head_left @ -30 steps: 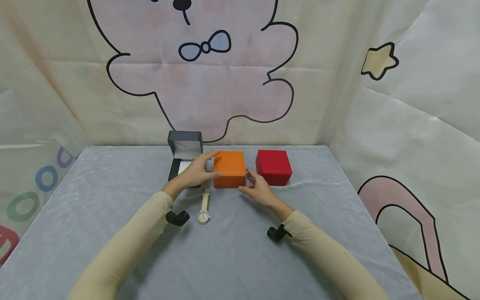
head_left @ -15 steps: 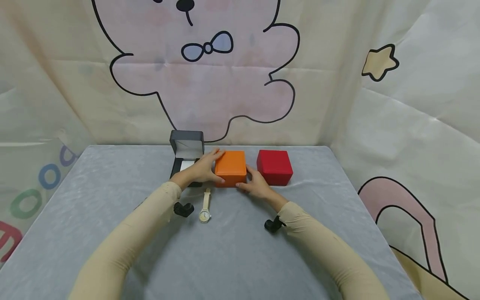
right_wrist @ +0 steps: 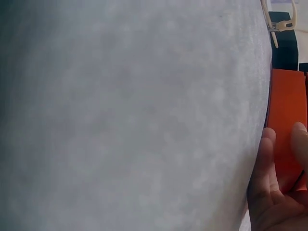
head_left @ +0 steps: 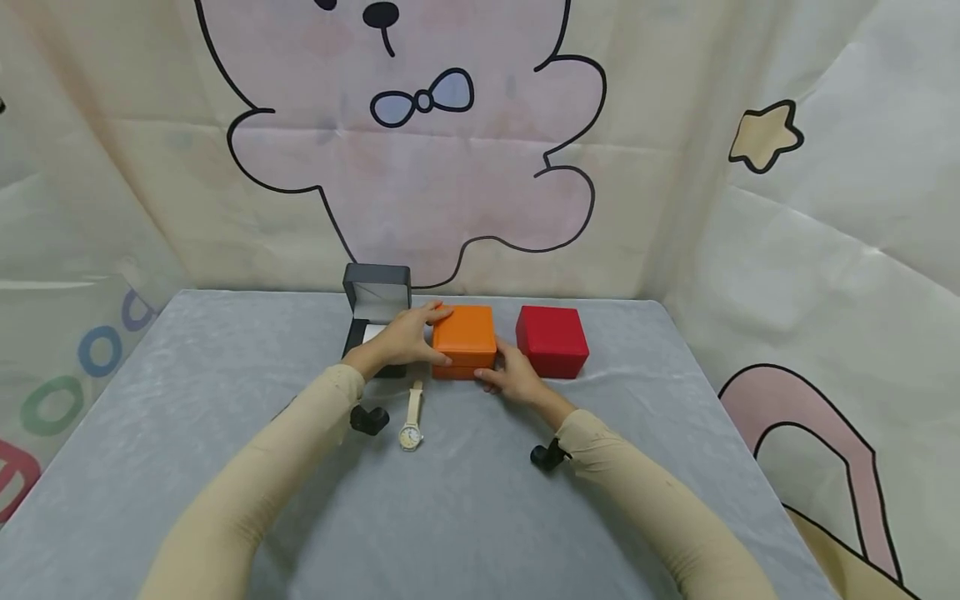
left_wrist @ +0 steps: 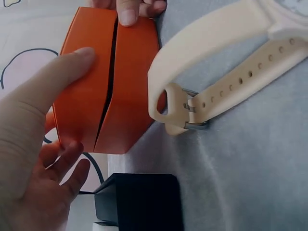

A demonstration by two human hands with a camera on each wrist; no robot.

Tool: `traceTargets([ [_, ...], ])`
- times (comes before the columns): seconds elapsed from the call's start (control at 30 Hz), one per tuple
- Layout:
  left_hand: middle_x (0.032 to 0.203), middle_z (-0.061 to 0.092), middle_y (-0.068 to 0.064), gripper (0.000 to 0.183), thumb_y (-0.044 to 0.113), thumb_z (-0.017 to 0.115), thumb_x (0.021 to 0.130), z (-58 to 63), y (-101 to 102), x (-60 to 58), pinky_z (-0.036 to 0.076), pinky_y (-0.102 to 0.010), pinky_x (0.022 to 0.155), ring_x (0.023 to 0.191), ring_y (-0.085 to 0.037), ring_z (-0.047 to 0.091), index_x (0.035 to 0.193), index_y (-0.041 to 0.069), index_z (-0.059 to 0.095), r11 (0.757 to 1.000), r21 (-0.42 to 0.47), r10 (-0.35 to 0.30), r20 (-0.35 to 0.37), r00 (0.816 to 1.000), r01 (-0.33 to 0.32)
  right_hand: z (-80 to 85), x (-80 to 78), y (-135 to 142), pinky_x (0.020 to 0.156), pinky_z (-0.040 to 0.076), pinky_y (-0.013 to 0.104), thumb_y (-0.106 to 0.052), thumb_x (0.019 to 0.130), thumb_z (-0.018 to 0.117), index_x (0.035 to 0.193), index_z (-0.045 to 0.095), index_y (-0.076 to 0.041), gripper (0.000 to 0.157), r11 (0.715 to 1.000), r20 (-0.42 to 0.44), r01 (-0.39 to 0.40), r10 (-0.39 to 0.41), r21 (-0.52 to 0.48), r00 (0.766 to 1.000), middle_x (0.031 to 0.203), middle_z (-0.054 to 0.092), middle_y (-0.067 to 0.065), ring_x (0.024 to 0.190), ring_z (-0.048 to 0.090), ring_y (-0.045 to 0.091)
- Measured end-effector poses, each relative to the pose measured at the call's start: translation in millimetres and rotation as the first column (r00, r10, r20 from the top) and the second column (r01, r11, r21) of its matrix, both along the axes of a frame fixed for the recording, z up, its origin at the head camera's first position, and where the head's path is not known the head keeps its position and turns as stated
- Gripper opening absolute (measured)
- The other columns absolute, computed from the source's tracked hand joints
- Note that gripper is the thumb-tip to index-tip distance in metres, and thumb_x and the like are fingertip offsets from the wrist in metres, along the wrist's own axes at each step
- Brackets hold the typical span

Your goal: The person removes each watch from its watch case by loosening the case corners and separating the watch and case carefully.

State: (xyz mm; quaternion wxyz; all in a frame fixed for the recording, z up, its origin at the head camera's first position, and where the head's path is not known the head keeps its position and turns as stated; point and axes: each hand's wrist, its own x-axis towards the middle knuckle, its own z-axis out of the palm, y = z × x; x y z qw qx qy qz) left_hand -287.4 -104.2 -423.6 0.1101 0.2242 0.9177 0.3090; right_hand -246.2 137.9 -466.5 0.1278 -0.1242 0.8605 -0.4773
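An orange box with lid and base stands near the table's back edge, between both hands. My left hand grips its lid from the left. In the left wrist view, the left thumb presses the lid's front and the other fingers curl toward its far side. A dark, narrow gap parts lid from base. From the right, my right hand holds the base, its thumb on the front in the right wrist view. A cream-strapped wristwatch lies in front of the orange box, below the left hand.
Left of the orange box stands a black watch box with its lid raised and a white inside, partly hidden by the left hand. A red box is to the right. The grey cloth-covered table ends at a printed curtain.
Both hands have closed in on the orange box from the sides and now grip it. The left thumb has come onto its front. The seam under the lid shows more clearly.
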Motion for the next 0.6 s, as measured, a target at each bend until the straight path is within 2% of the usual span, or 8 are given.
traceTargets([
  [0.1,0.169,0.022,-0.012,0.099,0.042,0.087,0.076,-1.7,0,0.3,0.032,-0.060,0.118,0.145,-0.041,0.038,0.159,0.022,0.035,1.000,0.029,0.003,0.014,1.000,-0.003,-2.3,2.0,1,0.061,0.059,0.029,-0.012,0.095,0.070,0.143,0.049,-0.005,0.052,1.000,0.012,0.010,-0.010,-0.005,1.000,0.107,0.067,0.017,0.063,0.065,0.015],
  [0.17,0.169,0.023,-0.011,0.099,0.043,0.087,0.076,-2.2,-1,-0.4,0.039,-0.054,0.113,0.135,-0.036,0.047,0.158,0.021,0.037,0.999,0.053,0.001,0.026,1.000,-0.003,-3.2,2.8,2,0.061,0.059,0.029,-0.012,0.095,0.070,0.141,0.050,-0.004,0.051,1.000,0.024,0.011,-0.011,-0.010,1.000,0.104,0.066,0.017,0.063,0.065,0.015],
  [0.27,0.169,0.024,-0.011,0.096,0.042,0.086,0.076,-2.2,-2,-3.9,0.046,-0.042,0.096,0.115,-0.028,0.052,0.157,0.020,0.039,0.995,0.103,0.000,0.047,0.999,-0.005,-2.6,2.6,2,0.061,0.059,0.029,-0.012,0.095,0.070,0.139,0.052,-0.003,0.049,1.000,0.037,0.010,-0.010,-0.020,0.999,0.101,0.066,0.017,0.062,0.064,0.015],
  [0.4,0.168,0.027,-0.011,0.090,0.039,0.086,0.078,-1.0,-4,-10.2,0.045,-0.030,0.079,0.099,-0.023,0.053,0.154,0.018,0.044,0.981,0.192,0.021,0.070,0.997,-0.034,2.0,-0.3,2,0.061,0.059,0.029,-0.012,0.095,0.071,0.138,0.054,-0.003,0.047,1.000,0.023,-0.001,0.002,-0.027,1.000,0.102,0.066,0.016,0.062,0.065,0.015],
  [0.5,0.167,0.030,-0.008,0.086,0.039,0.085,0.079,-1.3,-5,-13.1,0.048,-0.031,0.081,0.098,-0.024,0.056,0.153,0.019,0.046,0.968,0.242,0.043,0.101,0.994,-0.067,3.8,-2.1,2,0.060,0.059,0.029,-0.012,0.095,0.071,0.138,0.053,-0.002,0.048,1.000,0.017,-0.014,0.014,-0.025,1.000,0.101,0.066,0.016,0.061,0.065,0.015],
  [0.6,0.166,0.033,-0.005,0.083,0.043,0.082,0.081,-4.8,-5,-13.8,0.050,-0.039,0.095,0.111,-0.028,0.057,0.153,0.022,0.046,0.960,0.266,0.054,0.141,0.988,-0.091,2.2,-2.0,4,0.060,0.059,0.029,-0.011,0.095,0.070,0.139,0.052,-0.001,0.049,1.000,0.031,-0.023,0.023,-0.017,0.999,0.101,0.066,0.017,0.060,0.065,0.014],
])
